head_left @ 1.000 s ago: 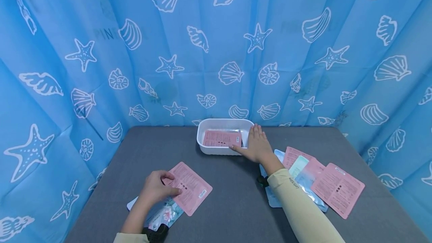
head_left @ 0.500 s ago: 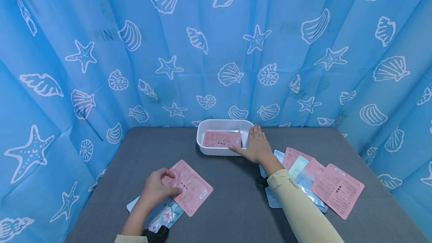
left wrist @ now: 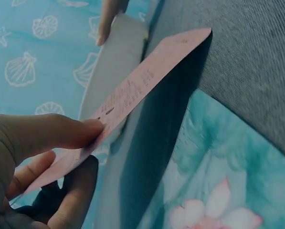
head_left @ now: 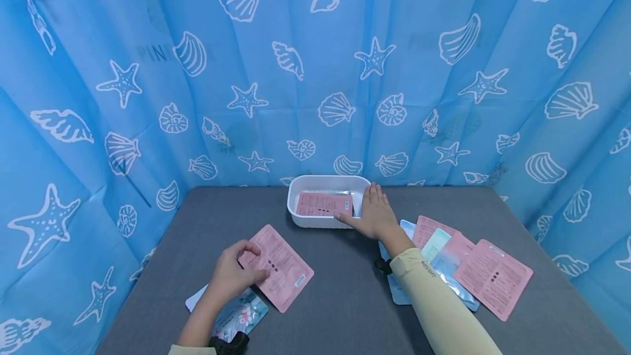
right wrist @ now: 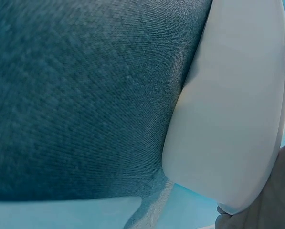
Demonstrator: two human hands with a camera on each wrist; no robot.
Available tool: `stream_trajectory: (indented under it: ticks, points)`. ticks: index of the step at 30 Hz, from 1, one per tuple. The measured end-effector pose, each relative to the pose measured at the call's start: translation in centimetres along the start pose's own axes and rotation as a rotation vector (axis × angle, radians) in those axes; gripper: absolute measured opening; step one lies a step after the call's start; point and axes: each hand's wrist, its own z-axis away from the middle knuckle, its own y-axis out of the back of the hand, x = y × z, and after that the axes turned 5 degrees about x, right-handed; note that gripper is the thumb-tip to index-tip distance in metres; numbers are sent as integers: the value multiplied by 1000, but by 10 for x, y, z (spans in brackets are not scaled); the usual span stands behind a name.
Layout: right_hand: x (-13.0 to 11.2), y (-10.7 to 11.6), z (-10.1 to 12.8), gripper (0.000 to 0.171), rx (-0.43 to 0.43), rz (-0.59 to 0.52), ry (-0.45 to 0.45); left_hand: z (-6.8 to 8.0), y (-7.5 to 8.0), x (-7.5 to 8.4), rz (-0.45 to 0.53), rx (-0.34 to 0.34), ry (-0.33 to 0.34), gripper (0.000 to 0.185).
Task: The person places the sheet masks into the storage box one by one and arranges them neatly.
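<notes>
My left hand (head_left: 231, 275) pinches a pink sachet (head_left: 278, 266) by its near corner and holds it lifted off the grey table (head_left: 340, 300); the left wrist view shows thumb and fingers (left wrist: 61, 133) clamped on the pink sachet (left wrist: 142, 86). Under it lies a teal flowered sachet (head_left: 241, 314), also seen as the teal sachet (left wrist: 218, 181). My right hand (head_left: 374, 213) rests flat with straight fingers against the right end of a white tray (head_left: 296, 218), whose white wall (right wrist: 228, 109) fills the right wrist view. A pink sachet (head_left: 322, 204) lies inside the tray.
A pile of pink and pale blue sachets (head_left: 473, 267) lies on the table at the right, by my right forearm. A blue curtain with shells and starfish (head_left: 315, 70) closes off the back and both sides.
My left hand has raised the pink sachet a little and carried it slightly away from me. The right hand and the tray have stayed still.
</notes>
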Motion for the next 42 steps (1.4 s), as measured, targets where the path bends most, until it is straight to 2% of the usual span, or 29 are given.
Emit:
stream_trajectory:
  ticks: [14, 24, 28, 37, 42]
  points:
    - [-2, 1, 1, 122, -17, 13, -4, 5, 2, 17, 159, 28, -80, 37]
    - [-1, -1, 1, 125, -17, 4, -2, 3, 3, 30, 197, 35, -127, 38]
    - [-1, -2, 1, 126, -20, 1, -5, 2, 2, 34, 228, 43, -171, 37]
    - [-1, 0, 2, 125, -13, 1, 5, -1, 3, 48, 267, 102, -208, 45]
    - [0, 0, 2, 126, -8, -2, 8, -3, 4, 56, 281, 113, -231, 48]
